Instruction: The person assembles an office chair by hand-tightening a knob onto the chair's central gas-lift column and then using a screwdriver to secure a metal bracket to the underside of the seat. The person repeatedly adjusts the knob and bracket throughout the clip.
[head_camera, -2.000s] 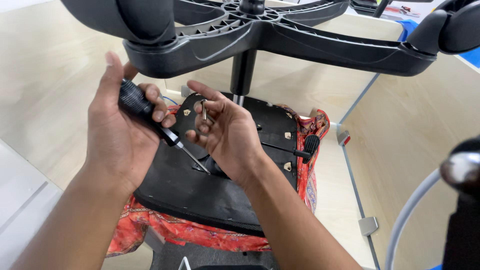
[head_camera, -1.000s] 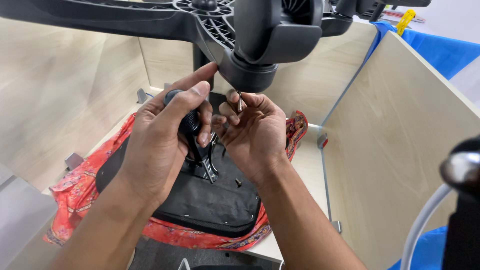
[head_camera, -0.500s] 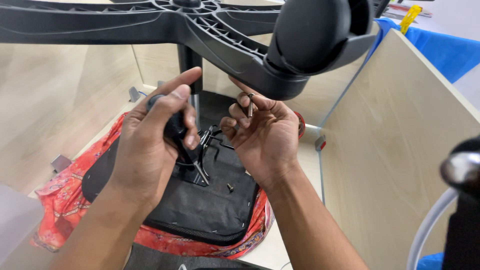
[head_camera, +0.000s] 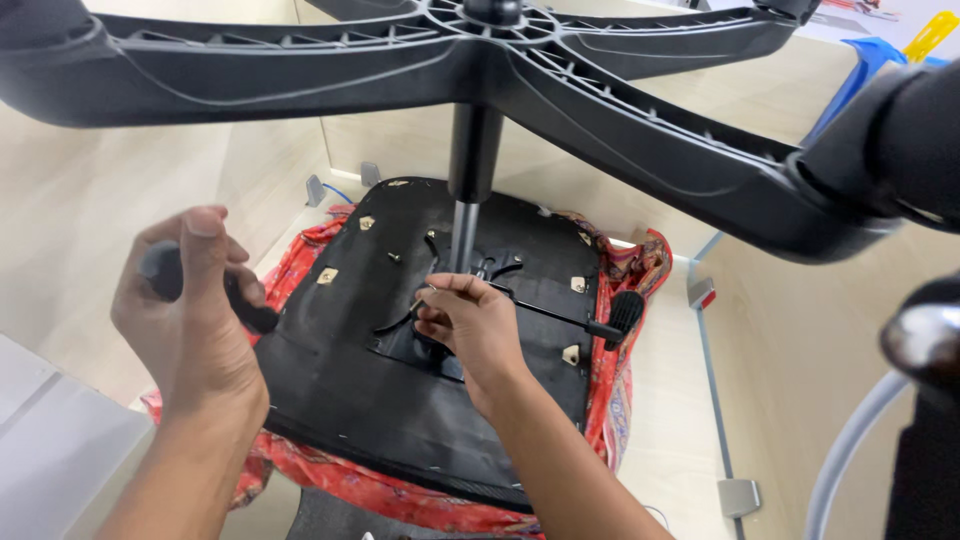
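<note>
under the chair base (head_camera: 600, 110) — screwdriver (head_camera: 215, 295) tip hidden by left hand (head_camera: 195, 335).

The star base (head_camera: 620, 110) and gas column (head_camera: 470, 170) crowd above the seat underside (head_camera: 350, 400), leaving seemingly open sides.

Pale wooden partition walls (head_camera: 780, 360) around the table, red patterned cloth (head_camera: 625, 400) spread beneath, small metal brackets (head_camera: 738, 496) at the wall's foot, blue sheet (head_camera: 850, 85) with a yellow object (head_camera: 932, 35) at top right, perhaps a tool handle.
</note>
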